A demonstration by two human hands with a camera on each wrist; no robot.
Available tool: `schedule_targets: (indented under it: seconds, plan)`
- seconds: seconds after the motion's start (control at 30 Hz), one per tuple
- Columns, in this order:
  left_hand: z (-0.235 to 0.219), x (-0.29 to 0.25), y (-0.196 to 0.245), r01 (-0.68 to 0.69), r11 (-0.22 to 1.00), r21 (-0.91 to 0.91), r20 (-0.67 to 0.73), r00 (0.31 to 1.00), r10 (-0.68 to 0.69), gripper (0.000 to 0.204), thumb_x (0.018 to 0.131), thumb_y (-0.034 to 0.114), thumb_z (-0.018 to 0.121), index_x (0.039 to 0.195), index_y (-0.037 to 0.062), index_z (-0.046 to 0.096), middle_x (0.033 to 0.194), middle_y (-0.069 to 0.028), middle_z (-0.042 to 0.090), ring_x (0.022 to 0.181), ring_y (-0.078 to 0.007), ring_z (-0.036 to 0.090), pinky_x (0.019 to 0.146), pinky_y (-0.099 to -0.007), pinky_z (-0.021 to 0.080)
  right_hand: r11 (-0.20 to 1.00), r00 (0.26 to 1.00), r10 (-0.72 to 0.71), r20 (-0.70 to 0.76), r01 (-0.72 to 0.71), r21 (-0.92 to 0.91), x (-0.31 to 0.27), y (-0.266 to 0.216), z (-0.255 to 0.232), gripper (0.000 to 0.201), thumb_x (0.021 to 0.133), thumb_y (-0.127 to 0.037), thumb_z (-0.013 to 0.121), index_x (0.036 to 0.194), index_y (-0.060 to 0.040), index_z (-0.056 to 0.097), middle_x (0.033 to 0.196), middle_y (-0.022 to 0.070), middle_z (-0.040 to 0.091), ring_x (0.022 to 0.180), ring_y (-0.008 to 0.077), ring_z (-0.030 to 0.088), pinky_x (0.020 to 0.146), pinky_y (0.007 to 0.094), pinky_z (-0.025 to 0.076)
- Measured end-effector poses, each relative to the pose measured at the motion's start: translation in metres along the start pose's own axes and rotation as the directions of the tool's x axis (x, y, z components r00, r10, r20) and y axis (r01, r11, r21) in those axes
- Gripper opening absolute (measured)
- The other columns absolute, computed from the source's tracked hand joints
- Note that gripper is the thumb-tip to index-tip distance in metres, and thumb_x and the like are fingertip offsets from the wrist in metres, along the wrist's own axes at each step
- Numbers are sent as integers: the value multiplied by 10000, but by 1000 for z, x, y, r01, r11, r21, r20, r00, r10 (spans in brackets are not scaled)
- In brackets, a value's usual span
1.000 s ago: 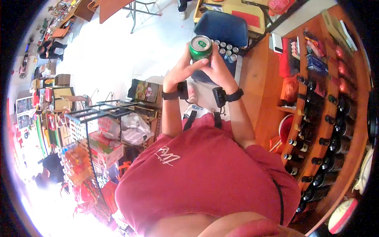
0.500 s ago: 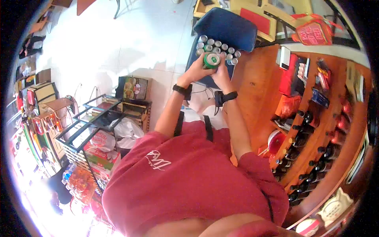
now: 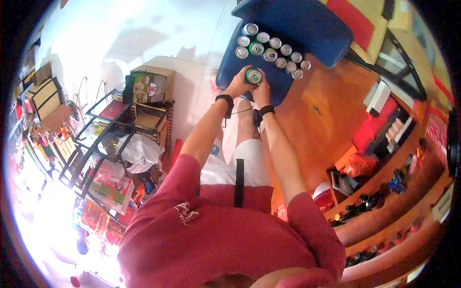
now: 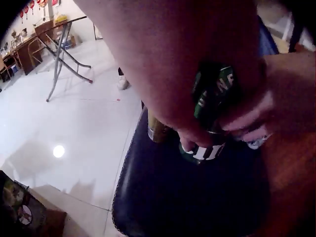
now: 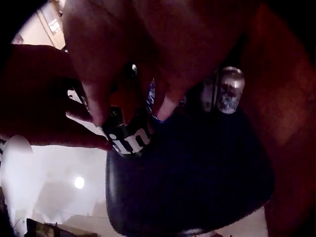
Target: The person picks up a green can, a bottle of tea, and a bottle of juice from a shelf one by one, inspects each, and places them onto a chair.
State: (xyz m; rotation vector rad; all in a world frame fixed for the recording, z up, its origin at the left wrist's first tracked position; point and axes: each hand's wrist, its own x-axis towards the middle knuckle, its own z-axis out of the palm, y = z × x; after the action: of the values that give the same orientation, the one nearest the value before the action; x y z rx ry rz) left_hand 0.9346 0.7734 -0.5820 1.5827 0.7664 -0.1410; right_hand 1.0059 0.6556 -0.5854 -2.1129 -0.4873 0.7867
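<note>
Both hands hold one green drink can point(image 3: 253, 75) upright, its silver top with a green tab facing up. My left hand point(image 3: 237, 86) grips its left side and my right hand point(image 3: 262, 93) its right side. The can is over the front part of a dark blue chair seat point(image 3: 276, 89), close above the seat in the left wrist view. White letters on the can point(image 5: 131, 140) show below the fingers in the right wrist view. Rows of upright cans point(image 3: 281, 62), mostly silver-topped, stand on the seat just beyond the hands.
The chair's backrest point(image 3: 307, 29) rises behind the cans. To the right are a wooden floor point(image 3: 312, 129) and a curved shelf with bottles point(image 3: 365, 204). A black metal rack point(image 3: 103, 129) and a cardboard box point(image 3: 156, 84) stand to the left.
The hands have brought the can from in front of the chair to low over its seat. The view has tilted down, so the chair and its rows of cans appear larger.
</note>
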Motion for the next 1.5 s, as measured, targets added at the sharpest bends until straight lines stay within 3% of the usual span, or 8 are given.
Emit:
schedule_targets:
  seconds: [0.1,0.13,0.3,0.4,0.5,0.8,1.0,1.5]
  plan:
    - [12,31,-37,24,1000,-1,37,999,-24,910,650,106,841,1436,4,394,1285,-280,596,1239,-408,564,1022,-420,470,985,994,107,36,-111,130,15,32,16,855,735,55,781,1458,-125,362,1197,207,673,1135,356,647,901,416,540]
    - [19,42,-49,54,999,3,38,998,-55,922,651,106,842,1436,-24,377,1285,-289,592,1235,-425,560,1020,-423,470,951,946,301,122,-308,41,24,35,13,864,733,51,783,1463,-140,361,1224,215,658,1144,362,641,898,410,541]
    - [25,54,-54,77,997,2,-88,993,-77,752,703,103,788,1323,-79,403,1181,-352,606,1177,-475,572,968,-467,496,990,991,113,79,-119,80,44,59,29,850,767,30,761,1487,-143,344,1257,223,644,1167,374,626,951,434,513]
    - [25,58,-58,163,986,-33,-105,981,-165,681,696,81,774,1260,-74,426,1163,-350,615,1152,-488,580,956,-483,500,967,968,224,113,-235,96,47,38,27,839,782,32,737,1502,-87,322,1301,219,622,1198,362,609,997,428,486]
    - [29,68,-66,152,987,54,-147,979,-143,619,711,50,724,1243,-75,433,1135,-355,623,1125,-500,585,965,-495,491,947,989,128,77,-145,287,53,69,45,829,784,35,725,1499,-26,310,1348,217,591,1232,349,587,1026,408,467]
    - [26,68,-48,235,970,66,-212,953,-217,623,709,138,766,1229,-45,475,1105,-319,653,1074,-487,608,921,-513,508,960,950,275,146,-279,7,64,45,26,818,782,9,719,1501,-44,333,1339,240,591,1249,394,565,1018,433,463]
    - [23,74,-61,218,974,58,-225,954,-200,547,701,174,789,1136,-55,551,1082,-318,660,1073,-476,615,920,-506,511,968,984,151,89,-166,189,73,80,53,714,789,7,710,1438,-40,416,1298,243,613,1227,413,571,995,454,472]
    - [21,73,-49,347,938,12,-203,919,-337,440,742,227,742,1104,-4,649,1086,-272,685,1071,-435,642,922,-463,523,964,955,264,136,-267,7,69,47,30,724,806,2,697,1449,-38,368,1362,236,572,1262,402,552,989,456,479]
